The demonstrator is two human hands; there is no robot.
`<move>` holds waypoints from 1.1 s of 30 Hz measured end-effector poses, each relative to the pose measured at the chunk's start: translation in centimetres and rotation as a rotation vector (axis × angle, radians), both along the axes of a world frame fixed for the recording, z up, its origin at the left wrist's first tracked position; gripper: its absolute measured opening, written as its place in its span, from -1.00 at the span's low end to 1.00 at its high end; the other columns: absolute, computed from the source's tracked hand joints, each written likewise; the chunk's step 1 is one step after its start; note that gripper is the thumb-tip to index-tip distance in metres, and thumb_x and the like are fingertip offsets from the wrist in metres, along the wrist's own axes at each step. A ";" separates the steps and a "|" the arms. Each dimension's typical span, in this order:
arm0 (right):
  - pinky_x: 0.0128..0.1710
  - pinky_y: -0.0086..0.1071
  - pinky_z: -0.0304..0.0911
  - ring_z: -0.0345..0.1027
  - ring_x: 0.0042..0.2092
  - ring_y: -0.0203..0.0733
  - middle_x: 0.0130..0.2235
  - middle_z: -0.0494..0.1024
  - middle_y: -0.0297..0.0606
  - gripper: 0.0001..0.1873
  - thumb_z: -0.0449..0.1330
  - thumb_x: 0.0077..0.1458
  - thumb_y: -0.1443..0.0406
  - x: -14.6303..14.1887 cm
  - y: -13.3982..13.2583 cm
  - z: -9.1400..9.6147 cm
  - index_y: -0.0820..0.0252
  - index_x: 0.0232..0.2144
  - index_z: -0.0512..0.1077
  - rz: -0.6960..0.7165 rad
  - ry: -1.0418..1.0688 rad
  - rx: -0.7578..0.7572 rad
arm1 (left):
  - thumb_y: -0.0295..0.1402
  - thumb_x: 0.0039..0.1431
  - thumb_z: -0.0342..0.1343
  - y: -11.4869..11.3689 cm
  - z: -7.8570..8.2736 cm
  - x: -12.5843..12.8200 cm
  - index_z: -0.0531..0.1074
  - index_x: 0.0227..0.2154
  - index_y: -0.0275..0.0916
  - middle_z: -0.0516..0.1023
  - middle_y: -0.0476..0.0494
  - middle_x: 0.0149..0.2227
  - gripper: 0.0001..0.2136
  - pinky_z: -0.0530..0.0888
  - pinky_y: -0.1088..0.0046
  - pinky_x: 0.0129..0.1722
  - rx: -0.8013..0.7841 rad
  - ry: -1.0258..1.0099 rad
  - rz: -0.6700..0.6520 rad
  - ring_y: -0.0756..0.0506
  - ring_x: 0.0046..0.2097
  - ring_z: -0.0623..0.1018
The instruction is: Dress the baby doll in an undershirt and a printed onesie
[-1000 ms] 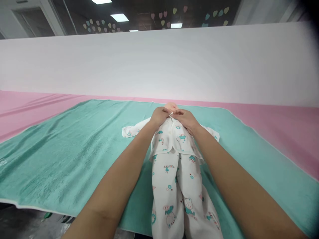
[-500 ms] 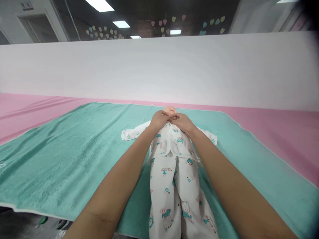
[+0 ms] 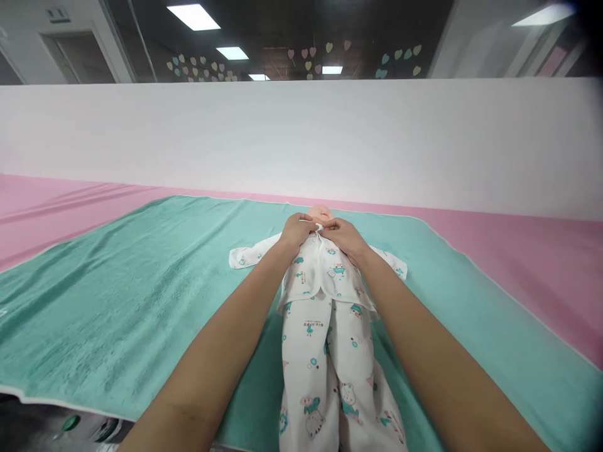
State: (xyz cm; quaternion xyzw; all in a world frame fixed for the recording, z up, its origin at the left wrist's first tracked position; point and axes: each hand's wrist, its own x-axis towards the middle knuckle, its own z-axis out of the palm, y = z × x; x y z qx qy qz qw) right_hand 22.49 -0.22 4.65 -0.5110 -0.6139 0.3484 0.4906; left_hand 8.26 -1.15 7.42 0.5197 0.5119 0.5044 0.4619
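A baby doll (image 3: 321, 212) lies on its back, its head at the far end, dressed in a white printed shirt (image 3: 307, 267) and matching trousers (image 3: 306, 364). The shirt's sleeves stretch out to both sides, and its front edges meet down the middle. At the neck, my left hand (image 3: 296, 230) pinches the left side of the collar. My right hand (image 3: 346, 238) grips the collar's right side with fingers bent. A small bit of white collar (image 3: 319, 227) shows between my fingertips. Whether a fastener is there is too small to tell.
Under the doll spreads a green towel (image 3: 155, 301) over a pink cloth (image 3: 527, 263). A white wall panel (image 3: 301, 138) rises behind. Below the towel's near left edge, a bottle with a green cap (image 3: 70, 422) is partly visible.
My fingertips have moved slightly apart at the neck, and white collar cloth now shows between them. The view has tilted up a little. The doll lies as before.
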 end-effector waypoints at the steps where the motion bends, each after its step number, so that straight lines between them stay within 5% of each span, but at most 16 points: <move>1: -0.29 -0.36 0.22 0.36 -0.26 -0.18 -0.30 0.51 -0.26 -0.62 0.31 -0.27 0.17 0.0 0.0 0.0 0.20 -0.33 0.45 -0.008 -0.001 -0.003 | -0.48 -0.20 0.21 0.0 -0.1 0.0 0.32 -0.36 -0.25 0.39 0.01 -0.56 -0.73 0.30 0.49 -0.49 -0.002 -0.019 -0.015 0.01 -0.51 0.39; 12: -0.29 -0.36 0.19 0.34 -0.34 -0.22 -0.40 0.52 -0.29 -0.78 0.28 -0.24 0.17 -0.5 -0.6 0.7 0.20 -0.53 0.43 -0.111 -0.093 0.102 | -0.53 -0.23 0.20 0.2 -0.3 -0.1 0.30 -0.36 -0.23 0.37 0.03 -0.59 -0.70 0.32 0.46 -0.47 -0.012 -0.050 -0.016 -0.02 -0.51 0.41; 23: -0.27 -0.35 0.21 0.34 -0.34 -0.23 -0.39 0.52 -0.30 -0.83 0.24 -0.20 0.22 -0.6 -0.9 0.6 0.19 -0.50 0.44 -0.161 -0.127 0.136 | -0.56 -0.30 0.15 0.5 -0.4 -0.1 0.27 -0.42 -0.20 0.29 0.08 -0.62 -0.70 0.23 0.48 -0.52 0.016 0.051 0.027 -0.01 -0.54 0.35; 33: -0.30 -0.35 0.19 0.33 -0.35 -0.21 -0.44 0.50 -0.33 -0.87 0.21 -0.19 0.23 -0.5 -1.1 0.8 0.18 -0.53 0.42 -0.118 -0.143 0.145 | -0.59 -0.33 0.13 1.0 -1.2 -0.2 0.23 -0.49 -0.20 0.28 0.09 -0.60 -0.71 0.25 0.49 -0.50 0.039 -0.052 -0.019 0.01 -0.52 0.35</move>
